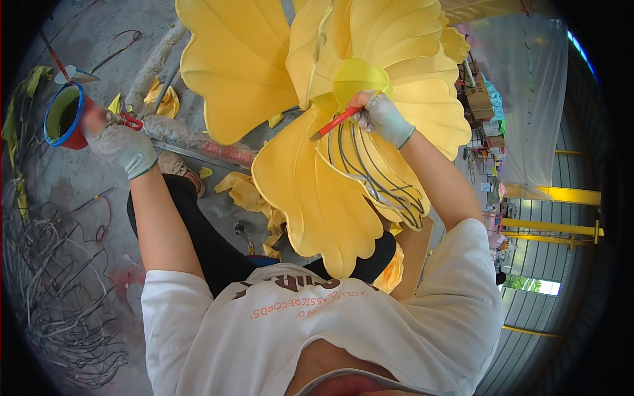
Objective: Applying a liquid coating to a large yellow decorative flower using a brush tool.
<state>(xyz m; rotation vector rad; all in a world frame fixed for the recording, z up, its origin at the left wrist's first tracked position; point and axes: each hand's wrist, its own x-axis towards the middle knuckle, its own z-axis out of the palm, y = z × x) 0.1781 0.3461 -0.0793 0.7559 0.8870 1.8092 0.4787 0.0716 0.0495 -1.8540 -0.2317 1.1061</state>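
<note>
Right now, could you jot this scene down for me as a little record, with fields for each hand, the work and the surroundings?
Left hand: gloved hand holding a red bucket with a blue rim
Right hand: gloved hand holding a red-handled brush
Brush tip: at the edge of a large yellow petal; firm contact cannot be told
Petal shape: broad, ribbed, with a scalloped edge
Beside it: dark wires within a curled petal
Floor: yellow scraps and a tangle of grey cables
</note>
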